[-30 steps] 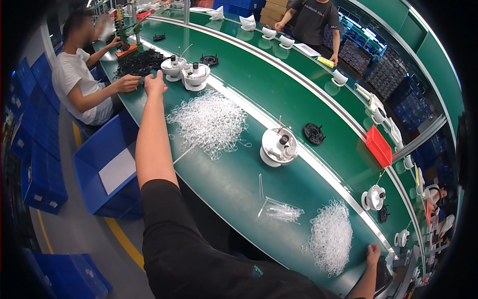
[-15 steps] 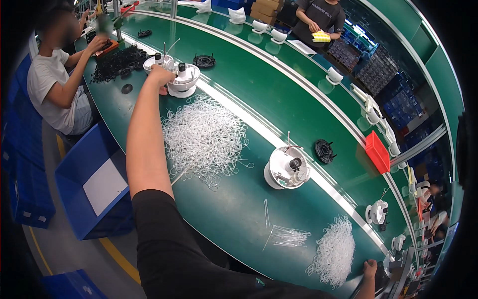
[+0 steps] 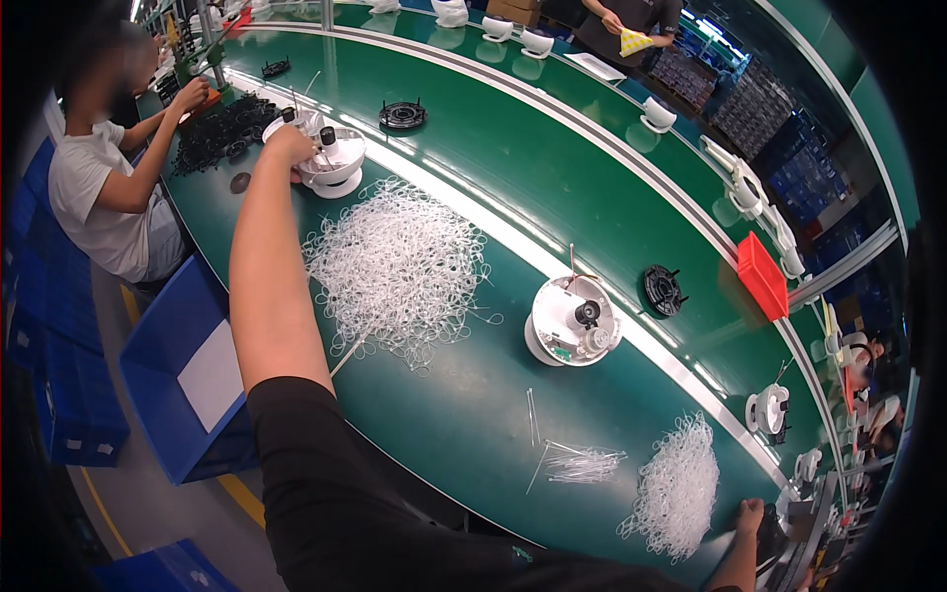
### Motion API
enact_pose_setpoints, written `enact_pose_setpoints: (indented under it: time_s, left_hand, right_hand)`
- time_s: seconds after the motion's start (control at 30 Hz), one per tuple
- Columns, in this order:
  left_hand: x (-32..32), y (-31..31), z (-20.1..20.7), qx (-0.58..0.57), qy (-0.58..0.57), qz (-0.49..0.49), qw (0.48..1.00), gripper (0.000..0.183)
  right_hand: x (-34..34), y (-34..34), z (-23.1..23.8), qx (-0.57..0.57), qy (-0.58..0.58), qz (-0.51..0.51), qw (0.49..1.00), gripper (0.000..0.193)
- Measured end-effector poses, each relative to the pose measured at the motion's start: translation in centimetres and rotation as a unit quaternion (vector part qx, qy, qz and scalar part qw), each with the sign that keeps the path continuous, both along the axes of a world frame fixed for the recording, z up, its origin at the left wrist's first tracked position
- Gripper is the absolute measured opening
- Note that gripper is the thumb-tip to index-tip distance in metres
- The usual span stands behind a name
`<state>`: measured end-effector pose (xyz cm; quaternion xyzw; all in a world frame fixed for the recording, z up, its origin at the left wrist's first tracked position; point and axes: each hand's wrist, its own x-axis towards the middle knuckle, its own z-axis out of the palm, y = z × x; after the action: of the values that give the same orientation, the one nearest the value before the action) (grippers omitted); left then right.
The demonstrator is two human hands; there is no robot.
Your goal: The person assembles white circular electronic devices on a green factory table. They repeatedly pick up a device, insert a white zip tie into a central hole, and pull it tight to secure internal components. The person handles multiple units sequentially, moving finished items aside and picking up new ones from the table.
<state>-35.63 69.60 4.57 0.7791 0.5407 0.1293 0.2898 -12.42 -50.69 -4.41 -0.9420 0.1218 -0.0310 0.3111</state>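
At the upper left of the frame, left grip: my left grip [image 3: 289, 148] was at two white housings, back of the hand toward me; its fingertips were hidden, so I could not tell whether they were apart or clamped on anything.
Front housing: the front housing [image 3: 343, 158], a round white bowl on a foot with a black cylinder inside, stood upright just right of my hand.
Rear housing: the rear housing [image 3: 312, 122] stood behind it, partly covered by my hand.
Right grip: at the lower right edge, my right grip [image 3: 750, 518] was near a dark object [image 3: 772, 541]; I could not tell whether it was clamped on anything.
White loops: a large pile of loops [image 3: 395, 271] lay left of centre on the green worktop [image 3: 444, 405]; a second pile [image 3: 673, 488] lay at the lower right.
Straight ties: a small bundle of ties [image 3: 584, 465] lay left of that second pile.
Centre-right housing: a third housing [image 3: 575, 321] stood alone, its open top showing.
Black part: a round black part [image 3: 664, 289] lay beyond it, past the pale strip.
Blue bin: at the left, a blue bin [image 3: 158, 360] held a white sheet [image 3: 210, 370].
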Motion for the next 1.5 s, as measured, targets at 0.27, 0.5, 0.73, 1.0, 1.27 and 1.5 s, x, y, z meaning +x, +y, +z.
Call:
enact_pose_setpoints:
  time_s: [0.27,0.5,0.73,1.0,1.27,1.5]
  left_hand:
    - [-1.4,1.7,-0.2,0.175,0.102,-0.011,0.979,0.032]
    - [-1.8,3.7,-3.5,0.304,0.116,-0.022,0.945,0.048]
    - [-9.5,-0.6,9.7,0.287,-0.153,-0.149,0.934,0.045]
    - [-4.0,-35.9,15.9,0.089,-0.261,-0.425,0.862,0.049]
    - [6.7,-56.2,6.6,0.115,-0.094,-0.506,0.850,0.029]
    - [9.0,-61.6,4.4,0.168,-0.032,-0.494,0.853,0.028]
  right_hand:
    - [1.3,1.4,-1.6,0.004,-0.033,0.030,0.999,0.016]
    - [-1.8,-6.3,0.1,-0.026,-0.079,0.099,0.992,0.041]
    - [-1.8,2.2,0.7,-0.131,-0.019,-0.027,0.991,0.031]
    - [-1.5,5.1,1.9,-0.174,-0.030,-0.007,0.984,0.026]
    - [-2.5,5.8,2.9,-0.133,-0.038,0.030,0.990,0.028]
    - [-5.0,6.3,3.1,-0.056,-0.075,0.096,0.991,0.029]
